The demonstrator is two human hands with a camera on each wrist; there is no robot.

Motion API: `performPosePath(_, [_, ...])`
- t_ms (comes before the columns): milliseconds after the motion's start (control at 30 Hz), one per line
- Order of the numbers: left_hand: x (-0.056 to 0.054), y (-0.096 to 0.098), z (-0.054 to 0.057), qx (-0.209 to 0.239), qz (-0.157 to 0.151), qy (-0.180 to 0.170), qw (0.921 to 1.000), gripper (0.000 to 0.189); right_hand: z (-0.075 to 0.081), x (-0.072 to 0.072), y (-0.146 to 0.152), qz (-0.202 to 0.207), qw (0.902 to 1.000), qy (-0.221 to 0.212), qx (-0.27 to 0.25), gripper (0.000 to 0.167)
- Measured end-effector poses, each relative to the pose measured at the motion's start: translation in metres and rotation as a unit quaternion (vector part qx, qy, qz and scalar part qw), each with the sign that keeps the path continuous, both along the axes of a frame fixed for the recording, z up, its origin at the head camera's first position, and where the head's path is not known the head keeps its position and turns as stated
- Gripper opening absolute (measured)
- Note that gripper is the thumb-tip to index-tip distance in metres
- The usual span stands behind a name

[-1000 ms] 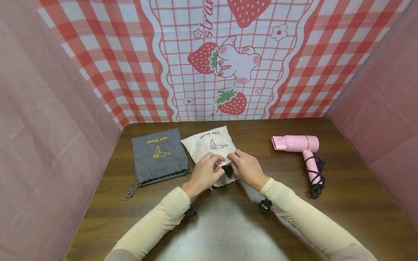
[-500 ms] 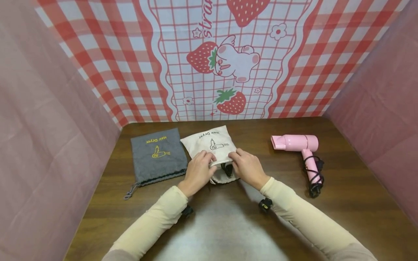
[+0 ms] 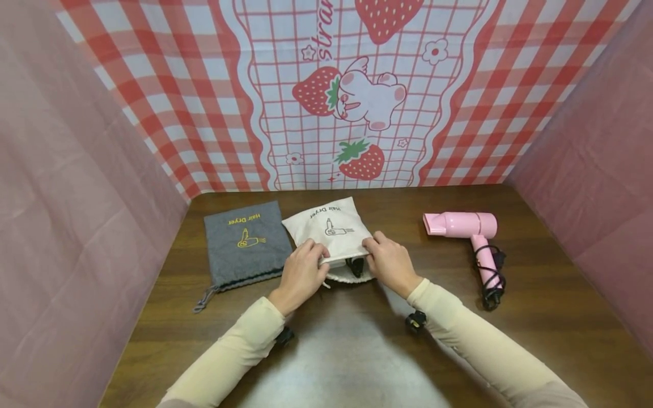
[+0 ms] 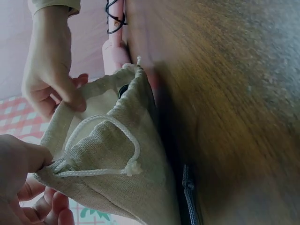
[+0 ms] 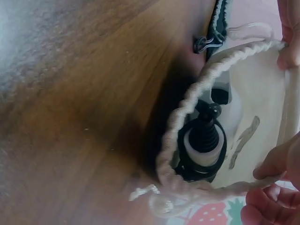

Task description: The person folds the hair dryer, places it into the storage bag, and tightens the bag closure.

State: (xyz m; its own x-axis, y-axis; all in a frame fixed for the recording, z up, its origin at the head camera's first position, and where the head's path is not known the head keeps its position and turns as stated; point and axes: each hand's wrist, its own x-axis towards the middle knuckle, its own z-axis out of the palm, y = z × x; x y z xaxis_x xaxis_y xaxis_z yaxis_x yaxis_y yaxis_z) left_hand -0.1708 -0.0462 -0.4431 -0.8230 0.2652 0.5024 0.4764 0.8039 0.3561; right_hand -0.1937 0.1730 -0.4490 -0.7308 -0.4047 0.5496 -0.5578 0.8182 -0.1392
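Grips on white bag, cord inside

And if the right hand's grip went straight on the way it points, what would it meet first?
The right hand's grip would first meet the printed side of the white drawstring pouch, whose edge it pinches; beyond, probably the strawberry-print backdrop, though depth is unclear.

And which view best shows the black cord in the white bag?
Right wrist: it looks into the white bag, showing the black cord looped inside. Head shows only a dark part at the opening; left wrist, a sliver.
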Motion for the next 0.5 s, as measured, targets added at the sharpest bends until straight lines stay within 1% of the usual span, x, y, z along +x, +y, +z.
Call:
performPosePath(133, [0.001,-0.005,-0.002,0.006,0.01,0.002,0.9999,0.015,-0.005,0.0,0.004,-0.029,0.9993,-0.013,-0.019,0.022])
performPosePath(233, [0.002,-0.008,-0.003,0.008,0.03,-0.005,0.9995,0.015,-0.008,0.0,0.008,-0.058,0.9974,-0.021,-0.036,0.024])
performPosePath(400, [0.004,-0.014,-0.002,0.012,0.057,-0.038,0.9976,0.014,-0.011,0.001,0.011,-0.089,0.9935,-0.042,-0.057,0.023])
performPosePath(500, [0.006,-0.017,-0.002,0.01,0.068,-0.063,0.9956,0.012,-0.01,0.001,0.012,-0.109,0.9897,-0.067,-0.066,0.022])
